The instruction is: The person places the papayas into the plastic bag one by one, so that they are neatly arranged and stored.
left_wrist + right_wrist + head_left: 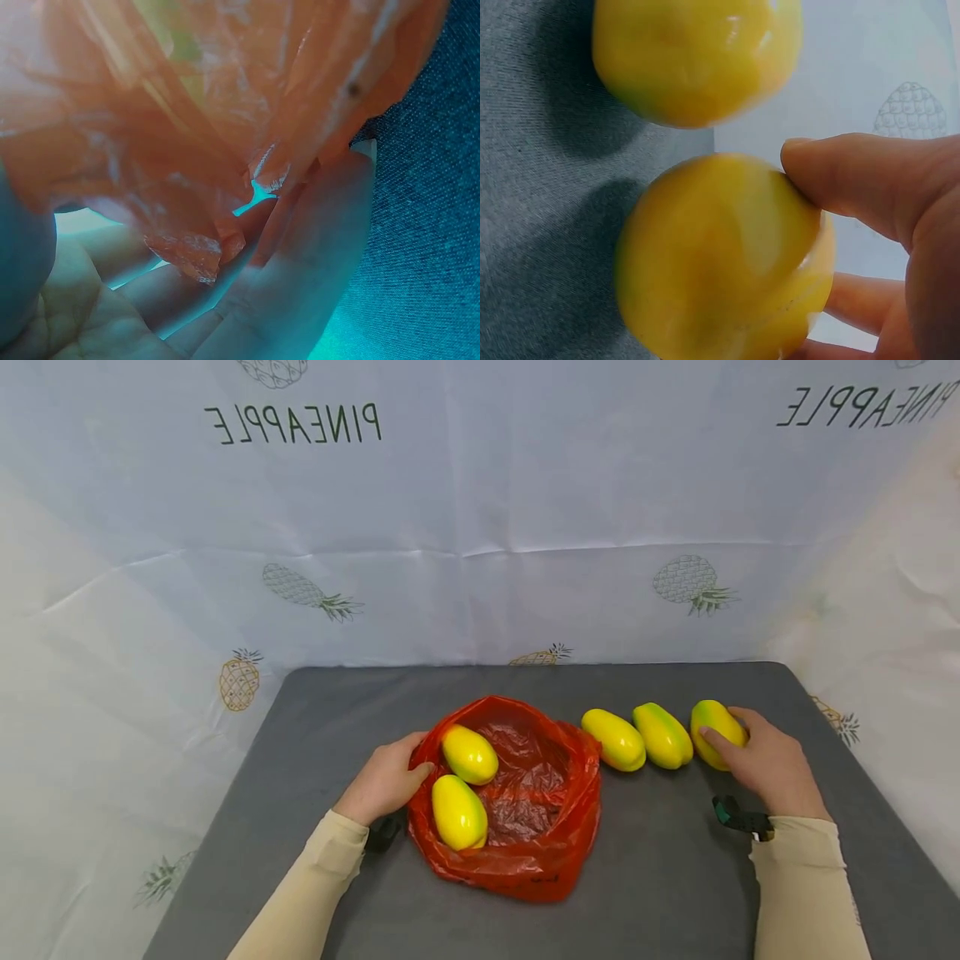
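Note:
A red plastic bag stands on the table with its mouth spread wide. Inside lie two glossy yellow oblong fruits, an upper fruit and a lower fruit. My left hand holds the bag's left rim, thumb over the edge and fingers outside; the left wrist view shows the fingers against the thin film. At the right end of a row, my right hand grips a yellow oblong fruit tinged green, its thumb on one side. Some fingers are hidden behind that fruit.
Two more yellow fruits, a middle one and a left one, lie between the bag and my right hand. The left one is close against the bag's rim. A dark grey cloth covers the table. Behind rises a white pineapple-print curtain.

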Action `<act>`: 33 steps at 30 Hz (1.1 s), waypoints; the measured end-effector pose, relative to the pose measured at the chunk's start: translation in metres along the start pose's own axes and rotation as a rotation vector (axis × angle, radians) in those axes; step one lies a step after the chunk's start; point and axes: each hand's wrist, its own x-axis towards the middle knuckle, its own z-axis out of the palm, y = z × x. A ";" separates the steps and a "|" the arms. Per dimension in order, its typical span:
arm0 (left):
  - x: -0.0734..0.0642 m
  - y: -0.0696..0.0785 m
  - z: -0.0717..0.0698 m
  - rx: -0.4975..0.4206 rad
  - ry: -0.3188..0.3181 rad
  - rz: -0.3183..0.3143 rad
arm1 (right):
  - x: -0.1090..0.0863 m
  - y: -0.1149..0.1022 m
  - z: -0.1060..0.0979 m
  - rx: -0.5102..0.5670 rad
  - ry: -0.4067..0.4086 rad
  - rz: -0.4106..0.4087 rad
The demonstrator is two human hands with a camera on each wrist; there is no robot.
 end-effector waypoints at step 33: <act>0.004 0.001 0.001 0.004 -0.013 -0.032 | -0.012 -0.015 -0.021 -0.065 0.061 -0.031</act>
